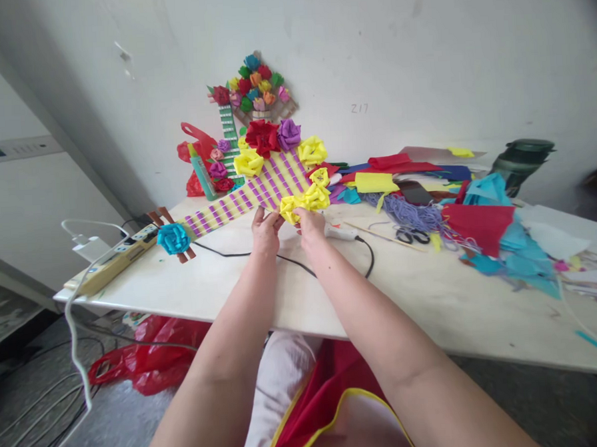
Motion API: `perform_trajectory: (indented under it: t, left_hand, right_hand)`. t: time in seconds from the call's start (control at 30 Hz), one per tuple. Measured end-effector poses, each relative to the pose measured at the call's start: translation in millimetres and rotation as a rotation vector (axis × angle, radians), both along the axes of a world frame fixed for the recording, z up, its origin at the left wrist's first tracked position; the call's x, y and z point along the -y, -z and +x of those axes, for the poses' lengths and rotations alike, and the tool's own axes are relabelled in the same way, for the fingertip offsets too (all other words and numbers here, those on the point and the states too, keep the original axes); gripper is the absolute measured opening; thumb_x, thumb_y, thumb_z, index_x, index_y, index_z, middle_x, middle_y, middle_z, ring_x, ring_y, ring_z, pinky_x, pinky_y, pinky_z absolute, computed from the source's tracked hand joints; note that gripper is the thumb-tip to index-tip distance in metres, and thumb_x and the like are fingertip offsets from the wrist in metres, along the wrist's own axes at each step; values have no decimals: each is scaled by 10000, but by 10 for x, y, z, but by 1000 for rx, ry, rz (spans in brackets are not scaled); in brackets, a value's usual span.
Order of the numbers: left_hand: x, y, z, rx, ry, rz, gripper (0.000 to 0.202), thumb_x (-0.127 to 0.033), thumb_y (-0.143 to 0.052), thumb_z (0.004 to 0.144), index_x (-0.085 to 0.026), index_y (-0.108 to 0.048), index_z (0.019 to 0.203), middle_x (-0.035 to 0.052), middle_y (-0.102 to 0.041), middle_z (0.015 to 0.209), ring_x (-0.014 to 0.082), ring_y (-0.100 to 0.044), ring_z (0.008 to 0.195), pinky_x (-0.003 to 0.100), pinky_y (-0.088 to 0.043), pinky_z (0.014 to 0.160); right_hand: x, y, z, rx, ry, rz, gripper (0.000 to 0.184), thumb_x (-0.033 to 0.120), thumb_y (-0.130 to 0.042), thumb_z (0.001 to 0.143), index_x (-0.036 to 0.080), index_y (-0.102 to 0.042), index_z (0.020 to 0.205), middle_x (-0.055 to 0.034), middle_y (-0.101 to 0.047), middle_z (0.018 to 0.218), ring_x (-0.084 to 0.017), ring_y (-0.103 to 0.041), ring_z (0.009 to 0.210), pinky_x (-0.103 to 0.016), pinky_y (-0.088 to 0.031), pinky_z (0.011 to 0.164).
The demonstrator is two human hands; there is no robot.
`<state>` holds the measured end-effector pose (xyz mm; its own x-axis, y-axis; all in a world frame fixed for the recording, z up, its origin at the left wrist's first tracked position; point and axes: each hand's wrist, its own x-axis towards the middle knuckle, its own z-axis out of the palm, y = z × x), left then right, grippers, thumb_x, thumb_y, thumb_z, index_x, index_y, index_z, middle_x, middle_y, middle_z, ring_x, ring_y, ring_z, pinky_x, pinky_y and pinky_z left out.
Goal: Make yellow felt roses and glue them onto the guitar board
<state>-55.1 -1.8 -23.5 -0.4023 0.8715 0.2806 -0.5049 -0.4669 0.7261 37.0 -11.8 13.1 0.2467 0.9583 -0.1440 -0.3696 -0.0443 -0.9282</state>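
A guitar-shaped craft (276, 181), woven in yellow and purple strips, stands tilted on the table. Red, purple and yellow paper flowers edge its body, and a blue paper flower (174, 239) sits at the end of its neck. My left hand (266, 233) is closed at the craft's lower edge, its fingertips partly hidden. Beside it, my right hand (311, 228) is closed on a yellow paper flower (290, 209) at the bottom of the body. Just right of that hand lies a white glue gun (342, 232) with a black cord, partly covered by the hand.
Behind stand a green-and-white strip craft (229, 137) with flowers, a bouquet craft (258, 85) and a glue bottle (202, 174). A power strip (115, 263) lies left. Rightward are scissors (412, 236), purple shredded strands (402, 211), coloured sheets (481, 227) and a dark bottle (523, 162).
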Motion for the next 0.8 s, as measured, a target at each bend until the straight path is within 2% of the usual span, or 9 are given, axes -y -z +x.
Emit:
perform_trajectory:
  t: [0.17, 0.33, 0.5, 0.67, 0.8]
  left_hand:
    - [19, -2, -1, -11, 23, -5, 443, -250, -857, 525, -196, -606, 885, -15, -689, 759, 137, -672, 697, 348, -564, 853]
    - [6, 2, 2, 5, -2, -17, 444, -231, -850, 507, -197, -588, 863, -33, -667, 709, 140, -675, 706, 346, -567, 854]
    - [-9, 5, -7, 16, -10, 2, 438, -221, -832, 524, -206, -598, 894, -25, -676, 742, 149, -689, 738, 356, -563, 874]
    - [-1, 5, -12, 21, -5, 11, 406, -219, -829, 543, -205, -585, 867, -28, -673, 739, 130, -677, 694, 356, -571, 874]
    - [1, 6, -9, 10, 1, 11, 401, -222, -826, 550, -204, -590, 873, -22, -677, 757, 145, -693, 736, 364, -568, 888]
  right_hand:
    - [4, 8, 10, 0, -1, 13, 125, 171, -656, 679, 189, -552, 612, 47, -559, 586, -97, -494, 553, -223, -388, 519]
    - [39, 9, 8, -1, 8, -2, 143, 175, -675, 685, 188, -559, 603, 55, -544, 552, -94, -488, 536, -219, -386, 513]
    - [51, 36, 11, 14, -31, -36, 199, 203, -716, 677, 185, -554, 565, 47, -551, 522, -98, -520, 537, -218, -386, 518]
    - [57, 36, 9, -24, -40, -16, 172, 194, -721, 667, 179, -572, 582, 50, -573, 544, -91, -530, 545, -213, -387, 530]
    - [84, -9, 6, -55, -36, -21, 138, 188, -705, 661, 180, -581, 602, 53, -577, 560, -90, -521, 548, -215, -381, 528]
